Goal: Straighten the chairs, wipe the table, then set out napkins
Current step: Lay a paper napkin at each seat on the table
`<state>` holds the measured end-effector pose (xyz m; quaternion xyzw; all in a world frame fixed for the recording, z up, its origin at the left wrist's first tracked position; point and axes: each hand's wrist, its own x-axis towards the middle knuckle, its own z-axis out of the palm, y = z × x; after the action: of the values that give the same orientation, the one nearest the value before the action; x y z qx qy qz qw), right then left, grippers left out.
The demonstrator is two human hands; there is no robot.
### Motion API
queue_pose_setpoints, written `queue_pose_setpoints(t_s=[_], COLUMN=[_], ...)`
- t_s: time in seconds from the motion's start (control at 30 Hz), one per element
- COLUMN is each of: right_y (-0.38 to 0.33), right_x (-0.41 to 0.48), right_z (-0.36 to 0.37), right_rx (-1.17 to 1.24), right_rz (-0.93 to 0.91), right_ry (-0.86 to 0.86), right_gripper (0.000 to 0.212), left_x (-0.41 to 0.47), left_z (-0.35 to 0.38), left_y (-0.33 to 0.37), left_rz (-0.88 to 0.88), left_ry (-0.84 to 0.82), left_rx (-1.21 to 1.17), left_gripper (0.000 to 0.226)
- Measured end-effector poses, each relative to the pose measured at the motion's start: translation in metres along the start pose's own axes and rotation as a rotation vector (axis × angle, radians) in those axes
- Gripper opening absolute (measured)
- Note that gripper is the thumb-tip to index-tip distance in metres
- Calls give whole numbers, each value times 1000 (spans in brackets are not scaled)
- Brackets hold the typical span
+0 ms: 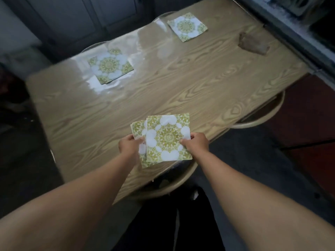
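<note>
holding paper napkins over the near edge of the table [181, 84], both hands are busy. the left hand [129, 144] pinches the small stack of napkins [138, 127] by its left side. the right hand [196, 144] grips the top napkin [168, 137] by its right edge, with the thumb on top. the top napkin sits a bit to the right of the stack, so it looks like it is being pulled off to be set down.

two napkins are already out on the far side. one napkin [110, 66] lies near the far left edge. the other napkin [187, 27] lies near the far corner. a brown cloth [252, 44] rests by the right side, well apart from them. round chair seats [261, 115] peek out from under the near side.

what could go wrong? thin napkins stick together, so two might come off at once. a quick pull could crumple or tear the paper. the table looks shiny and maybe a little wet, so a napkin could soak or slide. it could also land crooked, or too close to the edge and fall.
</note>
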<state>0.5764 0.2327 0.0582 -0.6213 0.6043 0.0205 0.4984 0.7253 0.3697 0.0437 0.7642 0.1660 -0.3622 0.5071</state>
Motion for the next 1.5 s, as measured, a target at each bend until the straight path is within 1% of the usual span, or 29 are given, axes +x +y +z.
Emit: queue_pose_setpoints(t_s=[0.1,0.23,0.3,0.4,0.47,0.67,0.8,0.9,1.0,1.23,1.33,1.5], right_y=[-13,-27,-30,-28,-27,-26,-24,-23,-22,-20,-20,-20], right_x=[16,31,35,44,53,76,86,88,89,89,87,86], right_z=[13,32,39,41,38,19,14,15,17,19,20,21], right_rx=[-65,-129,-168,-230,-291,-270,-201,-125,-68,-32,-28,-28], right_rz=[-29,-87,-102,-113,-122,-109,-82,-14,28,34,42,45], right_ry=[-78,-172,-204,-188,-139,-15,34,31,20,4,1,-5], right_gripper=[15,6,8,6,13,23,12,18,21,20,24,25], left_x=[9,17,20,24,26,30,33,34,33,34,33,32], left_z=[-9,-20,-24,-25,-24,-25,-24,-22,-20,-18,-16,-16], left_y=[-4,-10,-15,-22,-23,-27,-25,-25,-28,-32,-31,-29], left_rz=[-30,-72,-95,-138,-148,-139,-120,-95,-62,-45,-63,-73], left_ry=[100,216,280,331,365,402,404,400,417,451,468,477], left_rx=[-57,-125,-125,-150,-141,-45,-17,14,79,92,58,42], left_gripper=[25,25,28,31,30,23,23,19,16,14,11,12])
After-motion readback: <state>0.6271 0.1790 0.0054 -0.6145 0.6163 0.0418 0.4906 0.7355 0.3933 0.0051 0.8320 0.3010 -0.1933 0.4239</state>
